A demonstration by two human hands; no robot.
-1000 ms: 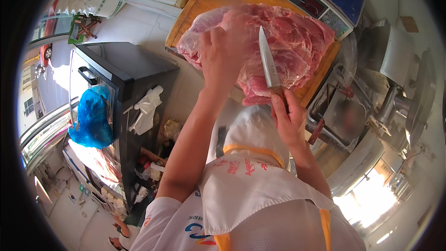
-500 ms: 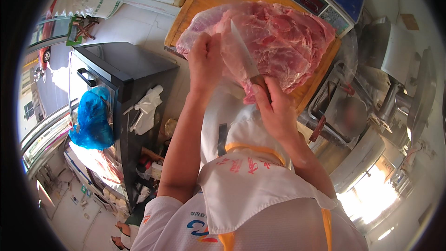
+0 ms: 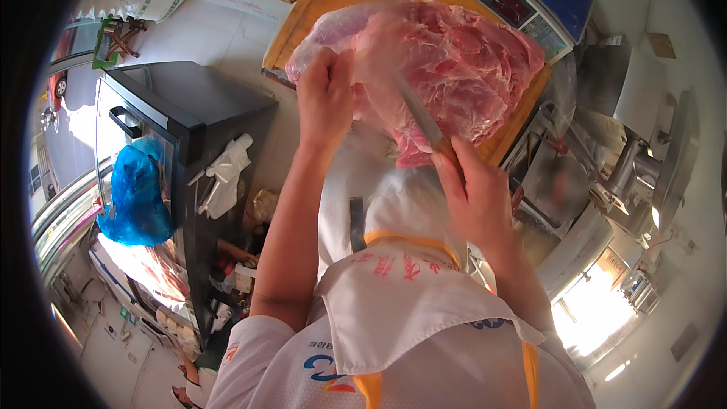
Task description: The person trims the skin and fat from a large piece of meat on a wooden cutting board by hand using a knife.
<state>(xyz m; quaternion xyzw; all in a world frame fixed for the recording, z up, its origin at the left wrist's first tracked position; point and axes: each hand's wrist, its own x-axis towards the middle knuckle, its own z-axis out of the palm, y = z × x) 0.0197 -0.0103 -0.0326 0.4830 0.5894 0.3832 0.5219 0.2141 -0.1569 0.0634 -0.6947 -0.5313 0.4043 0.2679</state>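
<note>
A large slab of raw pink meat [image 3: 462, 68] lies across the wooden board [image 3: 326, 4], its paler, fatty end at the left. My left hand [image 3: 326, 98] is closed on the near left edge of the slab, fingers curled in and mostly hidden. In my right hand [image 3: 477, 185] is a knife [image 3: 418, 112], gripped by its brown handle. The blade slants up and left over the middle of the meat, its tip blurred; whether the edge is in the flesh I cannot tell.
A scale [image 3: 503, 0] with a blue top stands behind the board. To the right are metal trays [image 3: 553, 174] and steel equipment [image 3: 628, 159]. At the left, a dark cabinet [image 3: 189, 98] has a blue plastic bag [image 3: 136, 193] and a white bag [image 3: 227, 174] hanging on it.
My right hand has drawn the knife down and to the right across the meat. My left hand keeps its hold on the edge, shifted slightly left in view.
</note>
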